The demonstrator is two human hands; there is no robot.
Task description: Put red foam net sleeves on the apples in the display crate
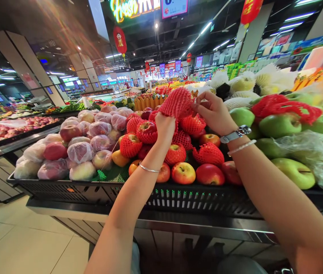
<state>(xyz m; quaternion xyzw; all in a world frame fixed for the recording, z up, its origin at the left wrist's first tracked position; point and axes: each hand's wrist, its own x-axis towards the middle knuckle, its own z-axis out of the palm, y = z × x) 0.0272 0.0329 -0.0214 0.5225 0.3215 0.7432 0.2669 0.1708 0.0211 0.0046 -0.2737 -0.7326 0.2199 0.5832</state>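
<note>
My left hand (165,127) is closed around a red foam fruit net (177,102), held up above the apples. The net bulges, but I cannot tell whether a fruit is inside. At its right end, my right hand (213,110) pinches the net's edge between thumb and fingers. Below both hands lie red apples, several in red foam nets like the netted apple (175,153). Bare ones sit along the front, among them a yellow-red apple (183,173) and a dark red apple (210,174).
A black slotted crate (72,190) edges the display. Plastic-wrapped fruit (80,152) is piled at left. Green apples (280,125) lie at right with a loose red net (287,108) and a clear plastic bag (321,156). Onions (15,127) fill a stand further left.
</note>
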